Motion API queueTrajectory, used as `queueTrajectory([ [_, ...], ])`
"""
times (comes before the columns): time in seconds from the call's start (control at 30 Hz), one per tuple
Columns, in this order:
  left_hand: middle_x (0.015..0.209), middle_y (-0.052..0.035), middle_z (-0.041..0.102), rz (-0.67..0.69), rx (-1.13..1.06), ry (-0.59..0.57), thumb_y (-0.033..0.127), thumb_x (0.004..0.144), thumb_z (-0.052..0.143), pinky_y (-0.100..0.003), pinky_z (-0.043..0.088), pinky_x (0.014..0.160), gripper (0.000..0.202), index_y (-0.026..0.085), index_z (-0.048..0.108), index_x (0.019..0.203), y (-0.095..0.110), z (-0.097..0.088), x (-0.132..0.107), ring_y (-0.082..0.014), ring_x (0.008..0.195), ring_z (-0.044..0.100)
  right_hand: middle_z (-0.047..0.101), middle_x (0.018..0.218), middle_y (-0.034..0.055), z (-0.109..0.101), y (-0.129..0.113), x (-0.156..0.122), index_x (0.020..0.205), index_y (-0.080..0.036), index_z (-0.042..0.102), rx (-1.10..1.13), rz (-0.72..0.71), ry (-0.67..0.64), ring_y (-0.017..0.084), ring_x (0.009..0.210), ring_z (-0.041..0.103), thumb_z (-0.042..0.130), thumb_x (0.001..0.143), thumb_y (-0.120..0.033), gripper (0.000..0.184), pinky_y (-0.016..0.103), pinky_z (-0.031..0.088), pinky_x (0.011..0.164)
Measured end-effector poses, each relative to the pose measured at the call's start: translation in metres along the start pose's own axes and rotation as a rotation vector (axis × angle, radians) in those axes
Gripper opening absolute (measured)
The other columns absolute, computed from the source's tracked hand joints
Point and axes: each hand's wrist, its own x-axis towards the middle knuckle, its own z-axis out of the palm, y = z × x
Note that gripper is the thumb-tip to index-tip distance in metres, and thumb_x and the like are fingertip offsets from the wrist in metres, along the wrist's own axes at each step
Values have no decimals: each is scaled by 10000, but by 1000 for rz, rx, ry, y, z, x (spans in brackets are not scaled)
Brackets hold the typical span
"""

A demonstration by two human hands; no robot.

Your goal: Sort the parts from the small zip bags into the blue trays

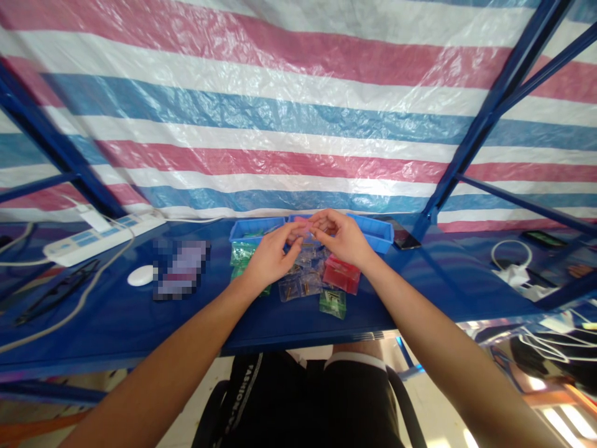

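I have the left hand (273,255) and right hand (344,238) meeting at the centre of the frame, fingers pinched on a small pink bag (303,221). They partly block my view of the blue trays (256,229) behind. Just below lie clear bags (308,284) with brass-coloured pieces, a red bag (342,275) and a green bag (333,303). At bottom centre I read "FASHION" on the black shorts (289,404); the letters after it are unclear. Left on the table (280,326) sits a white power strip (105,238).
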Motion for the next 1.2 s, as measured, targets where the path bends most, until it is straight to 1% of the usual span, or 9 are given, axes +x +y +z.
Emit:
queueTrajectory([
  [0.1, 1178, -76, 792, 2, 14, 36, 321, 1083, 578, -328, 632, 864, 324, 216, 656, 1380, 2, 0, 0, -214, 970, 775, 782, 1012, 58, 0, 4, 0, 1180, -229, 720, 36, 30, -9, 213, 907, 742, 745, 967, -396, 272, 353, 601, 817],
  [0.3, 1185, -80, 794, -15, -18, 84, 300, 1073, 578, -351, 638, 875, 354, 210, 627, 1412, -3, 1, 0, -202, 927, 768, 786, 1021, 45, 2, 3, 0, 1243, -234, 694, 94, 48, -101, 216, 890, 737, 827, 890, -390, 408, 357, 606, 826],
  [0.47, 1386, -135, 688, 44, -3, 99, 274, 1046, 610, -344, 636, 813, 364, 217, 628, 1405, 5, -2, 1, -228, 1059, 731, 781, 1014, 44, 4, 3, 1, 1219, -246, 679, 180, 172, -83, 199, 788, 724, 810, 889, -446, 408, 322, 602, 684],
  [0.6, 1433, -138, 636, 127, 6, 98, 237, 999, 675, -396, 631, 946, 380, 232, 643, 1378, 13, -5, 2, -280, 1314, 633, 769, 978, 25, 2, 3, 5, 1178, -242, 654, 272, 239, -24, 175, 717, 716, 859, 829, -502, 481, 297, 584, 611],
  [0.67, 1415, -120, 646, 155, 32, 84, 199, 987, 675, -433, 594, 1062, 360, 237, 659, 1345, 12, -4, 3, -275, 1353, 616, 763, 967, 18, 1, 3, 6, 1171, -237, 646, 305, 253, -5, 175, 708, 727, 888, 798, -497, 515, 295, 584, 601],
  [0.73, 1376, -109, 670, 167, 62, 86, 163, 988, 645, -457, 550, 1134, 328, 233, 675, 1307, 9, -3, 3, -265, 1325, 636, 762, 973, 17, 0, 3, 6, 1157, -229, 652, 322, 259, -1, 166, 686, 726, 903, 788, -482, 513, 294, 586, 594],
  [0.8, 1298, -99, 705, 167, 80, 98, 149, 996, 611, -451, 549, 1119, 280, 224, 694, 1252, 5, -2, 2, -254, 1249, 670, 762, 966, 18, 0, 3, 5, 1131, -219, 672, 322, 259, -18, 156, 660, 715, 902, 798, -474, 478, 296, 588, 588],
  [0.93, 1165, -87, 731, 151, 71, 113, 169, 1022, 579, -386, 581, 977, 199, 205, 718, 1160, 3, -4, 1, -227, 1093, 703, 758, 899, 28, 2, 4, 3, 1084, -206, 711, 288, 264, -57, 179, 695, 726, 871, 844, -495, 408, 294, 583, 573],
  [1.2, 1095, -66, 742, 102, 72, 153, 221, 1045, 574, -315, 564, 775, 188, 205, 718, 1165, 6, -6, 1, -176, 852, 683, 802, 983, 59, 1, 2, 2, 1108, -236, 766, 223, 256, -99, 233, 884, 753, 848, 873, -542, 395, 298, 595, 618],
])
